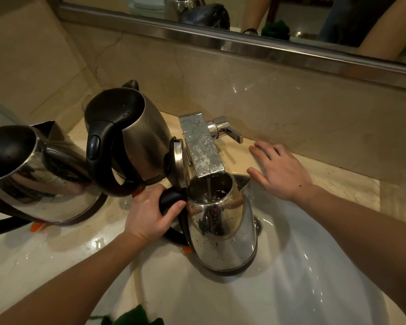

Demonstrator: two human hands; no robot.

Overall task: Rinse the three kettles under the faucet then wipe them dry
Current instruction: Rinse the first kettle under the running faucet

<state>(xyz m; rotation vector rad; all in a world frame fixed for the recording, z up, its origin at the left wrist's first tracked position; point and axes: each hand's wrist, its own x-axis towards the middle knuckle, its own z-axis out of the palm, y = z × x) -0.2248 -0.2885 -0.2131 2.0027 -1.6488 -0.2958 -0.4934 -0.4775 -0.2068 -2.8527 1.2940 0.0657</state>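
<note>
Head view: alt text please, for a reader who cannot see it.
The left hand grips the handle of an open-lidded kettle under the running faucet over the sink. The right hand is spread flat over the counter; two more kettles stand left.

Kettle [223, 221] under faucet [200, 146]; two kettles [136, 137] left

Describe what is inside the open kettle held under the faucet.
A thin stream of water from the faucet falls into the open kettle, which the left hand grips. Its interior is dark; the bottom is hidden by its steel wall.
</note>
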